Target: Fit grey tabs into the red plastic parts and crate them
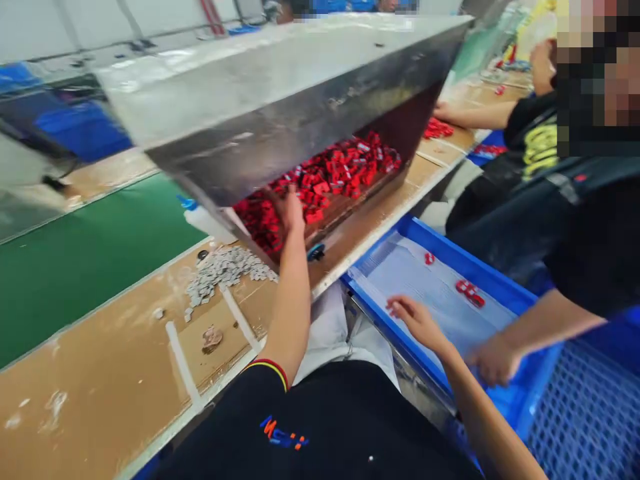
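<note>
My left hand (290, 208) reaches under a large tilted metal hopper, at the pile of small red plastic pieces (325, 180). Its thumb stands apart from the fingers, which are blurred and partly lost against the red pieces; I see nothing held. The metal hopper (300, 113) rests over the bench, its open side facing me. My right hand (415, 321) hovers above the near side of a blue tray (465, 257), fingers loosely spread and holding nothing. Several red pieces (469, 292) lie on the tray's whitish lining.
A co-worker's hand (495, 360) is over the tray's near right part. Small grey pieces (225, 273) are heaped on the bench (100, 347), left of the hopper. A green belt (100, 253) runs behind. Another person's arm (475, 115) reaches toward red pieces farther along.
</note>
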{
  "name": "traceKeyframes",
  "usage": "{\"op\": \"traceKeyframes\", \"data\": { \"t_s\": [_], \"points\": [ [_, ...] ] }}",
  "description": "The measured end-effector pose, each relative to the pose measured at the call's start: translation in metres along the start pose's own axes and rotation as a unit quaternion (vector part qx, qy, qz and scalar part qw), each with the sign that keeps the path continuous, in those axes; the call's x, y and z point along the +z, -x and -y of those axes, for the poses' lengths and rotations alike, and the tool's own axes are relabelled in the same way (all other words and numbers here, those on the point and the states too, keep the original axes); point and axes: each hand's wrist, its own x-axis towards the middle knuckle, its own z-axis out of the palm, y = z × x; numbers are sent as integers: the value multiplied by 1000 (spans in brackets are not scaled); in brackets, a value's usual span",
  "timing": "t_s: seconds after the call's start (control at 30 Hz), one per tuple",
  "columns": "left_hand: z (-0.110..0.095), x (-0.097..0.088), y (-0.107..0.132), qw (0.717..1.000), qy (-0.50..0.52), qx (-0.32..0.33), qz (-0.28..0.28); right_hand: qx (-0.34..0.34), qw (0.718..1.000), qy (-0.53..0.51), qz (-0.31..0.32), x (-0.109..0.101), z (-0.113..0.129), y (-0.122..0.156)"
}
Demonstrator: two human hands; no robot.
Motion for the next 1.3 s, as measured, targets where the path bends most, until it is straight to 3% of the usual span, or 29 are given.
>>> {"op": "traceKeyframes", "data": {
  "t_s": [0.03,0.1,0.13,0.2,0.23,0.27,0.3,0.33,0.37,0.43,0.6,0.7,0.8,0.87,0.97,1.13,1.23,1.3],
  "points": [
    [3,0,10,1000,15,18,-5,76,996,37,20,4,-19,34],
    [9,5,42,994,55,79,49,206,972,107,17,8,-46,86],
    [13,10,64,987,65,106,103,257,957,134,2,7,-55,104],
    [22,22,117,953,22,129,275,329,930,162,-29,5,-69,128],
    [28,29,144,912,-36,128,388,357,918,171,-37,5,-73,135],
    [34,37,170,852,-108,123,498,381,906,178,-42,6,-77,140],
    [41,45,194,786,-175,116,581,402,896,184,-47,9,-79,143],
    [48,54,215,737,-219,113,630,419,887,189,-52,12,-80,145],
    [56,64,231,700,-252,112,658,433,878,196,-59,17,-80,146],
    [70,84,254,668,-290,118,675,454,862,211,-79,26,-79,148],
    [93,120,274,574,-392,128,708,467,845,232,-116,37,-77,153],
    [103,118,276,501,-434,111,741,451,854,232,-116,35,-77,154],
    [107,100,272,458,-456,94,758,445,859,230,-106,31,-78,152],
    [106,89,269,454,-460,90,757,445,858,233,-105,29,-77,150],
    [95,77,271,487,-436,106,749,452,853,238,-104,28,-75,148],
    [69,36,284,592,-328,127,726,467,845,253,-70,29,-81,156],
    [67,-10,288,662,-218,81,712,461,852,249,-9,26,-96,158],
    [71,-44,290,702,-173,33,690,425,871,245,17,25,-108,147]
  ]
}}
